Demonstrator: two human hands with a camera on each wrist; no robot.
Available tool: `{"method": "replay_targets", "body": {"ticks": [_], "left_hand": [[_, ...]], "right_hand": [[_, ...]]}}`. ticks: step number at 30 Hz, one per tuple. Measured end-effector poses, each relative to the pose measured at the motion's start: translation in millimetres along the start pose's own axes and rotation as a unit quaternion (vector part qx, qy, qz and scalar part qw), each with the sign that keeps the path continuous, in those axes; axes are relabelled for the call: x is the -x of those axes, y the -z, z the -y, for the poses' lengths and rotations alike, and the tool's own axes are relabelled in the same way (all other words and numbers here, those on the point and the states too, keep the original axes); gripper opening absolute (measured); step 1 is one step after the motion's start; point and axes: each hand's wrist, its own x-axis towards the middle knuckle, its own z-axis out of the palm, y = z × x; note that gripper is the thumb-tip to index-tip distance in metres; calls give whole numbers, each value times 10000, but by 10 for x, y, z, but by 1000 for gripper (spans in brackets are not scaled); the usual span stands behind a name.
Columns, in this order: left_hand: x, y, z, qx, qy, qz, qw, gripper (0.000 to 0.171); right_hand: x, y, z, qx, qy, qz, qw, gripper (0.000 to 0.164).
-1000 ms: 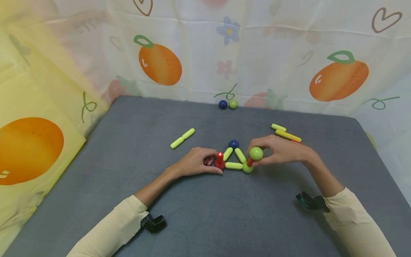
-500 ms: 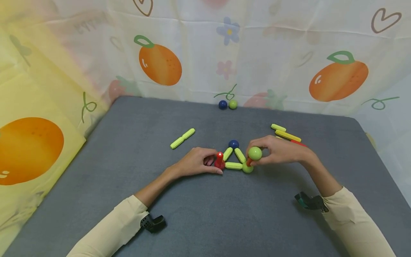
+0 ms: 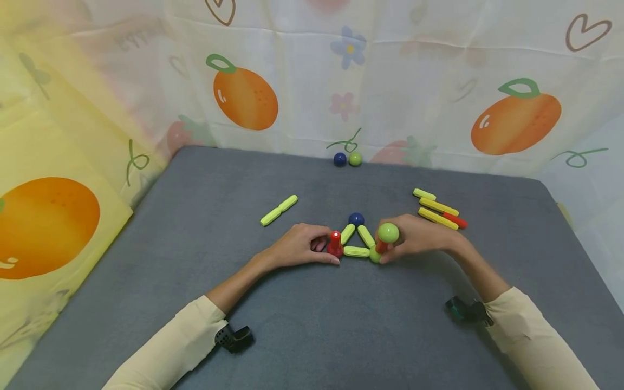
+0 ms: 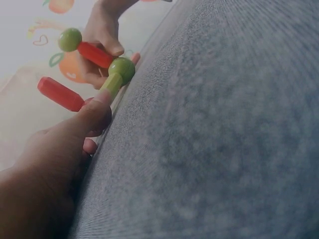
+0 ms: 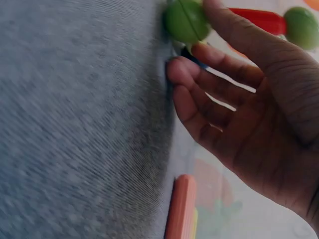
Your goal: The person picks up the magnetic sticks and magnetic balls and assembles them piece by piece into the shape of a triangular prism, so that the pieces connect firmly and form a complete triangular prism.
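Three light-yellow rods form a flat triangle on the table, with a blue ball (image 3: 356,219) at its far corner. At the left corner my left hand (image 3: 298,246) pinches a red ball (image 3: 335,251), from which a red rod (image 4: 61,93) stands up. My right hand (image 3: 416,234) holds the lower green ball (image 5: 187,21) at the right corner between thumb and fingers. Out of that ball rises another red rod (image 4: 95,55), topped by a second green ball (image 3: 388,233). The left hand's fingers partly hide the red ball in the left wrist view.
Two light-yellow rods (image 3: 279,210) lie end to end at the left. Beyond the right hand lie a short light-yellow rod (image 3: 424,194), two yellow rods (image 3: 439,206) and a red rod (image 3: 455,220). A loose blue ball (image 3: 339,159) and green ball (image 3: 355,158) sit at the back edge.
My right hand has shifted down from the upright red rod to the lower green ball, uncovering more of the rods behind it. The left hand has stayed in place.
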Motion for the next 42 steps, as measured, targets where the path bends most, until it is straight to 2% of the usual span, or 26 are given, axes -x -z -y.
{"method": "replay_targets", "body": {"ticks": [10,13,16,19,21,23,25,28,30,32,34,38,42], "left_hand": [[5,8,-11,-15,48,27,10000,34],[-10,33,-1,225,2,230,9995,33],[-35,108,16,621,101,727,9954,38],[-105,273,27,926,401,1525,9831,46],[-203,428,30,945,578,2052,9724,47],[-353,599,46,714,608,2329,9680,44],[-544,737,86,314,550,2217,9731,39],[-863,837,199,-481,518,1474,9865,36],[-1071,828,290,-908,620,920,9897,38],[-1237,779,381,-1256,742,486,9881,42],[-1360,718,451,-1487,882,243,9846,47],[-1509,590,563,-1994,1130,197,9732,53],[-1570,520,621,-2301,1373,108,9634,47]], "right_hand": [[6,-97,36,147,-128,-228,9995,36],[16,-101,34,204,-176,-206,9994,35],[29,-98,43,269,-215,-171,9993,36],[26,-88,62,288,-228,-158,9992,36],[22,-80,71,300,-234,-172,9991,36],[19,-77,74,317,-251,-191,9990,35],[20,-80,72,318,-284,-213,9989,35],[24,-97,53,268,-310,-220,9989,35],[32,-106,37,212,-338,-230,9989,35],[37,-112,31,183,-357,-239,9989,36],[38,-115,35,156,-376,-234,9989,36],[30,-108,57,114,-368,-209,9990,35],[26,-98,53,99,-311,-193,9993,34]]}}
